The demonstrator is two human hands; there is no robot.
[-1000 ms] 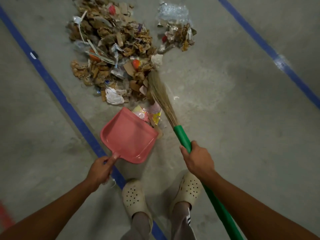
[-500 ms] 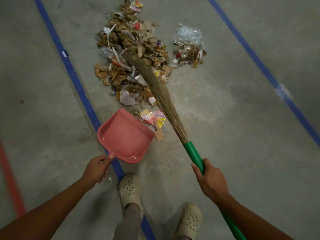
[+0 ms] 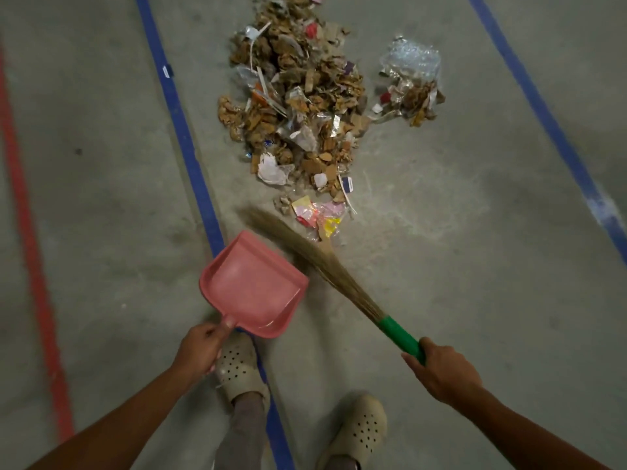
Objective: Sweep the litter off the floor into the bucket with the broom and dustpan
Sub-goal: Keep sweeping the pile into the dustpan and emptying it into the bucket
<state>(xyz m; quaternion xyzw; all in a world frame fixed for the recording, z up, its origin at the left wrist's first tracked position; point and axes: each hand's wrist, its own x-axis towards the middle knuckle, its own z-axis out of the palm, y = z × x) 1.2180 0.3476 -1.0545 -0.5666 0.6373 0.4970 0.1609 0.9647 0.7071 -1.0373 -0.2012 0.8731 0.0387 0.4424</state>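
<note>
The litter point(image 3: 298, 106) lay in a broad heap on the floor point(image 3: 458, 273) ahead of me, with a smaller clump point(image 3: 412, 89) off to its right and a few bright wrappers point(image 3: 319, 215) nearest my feet. The broom point(image 3: 336, 274) slanted across in front of those wrappers, its blurred bristle tips just beyond the open lip of the dustpan point(image 3: 251, 286). The dustpan sat beside the blue line point(image 3: 190, 147), mouth towards the heap, with nothing in it that I could see; I could not tell whether its lip touched the floor. My left hand point(image 3: 200, 346) was curled round its stub handle; my right hand point(image 3: 441, 371) was wrapped round the green broom shaft. The bucket was out of view. I judged the risk to be scraps sliding under a raised lip, or a hard flick scattering the light paper and film past the dustpan.
</note>
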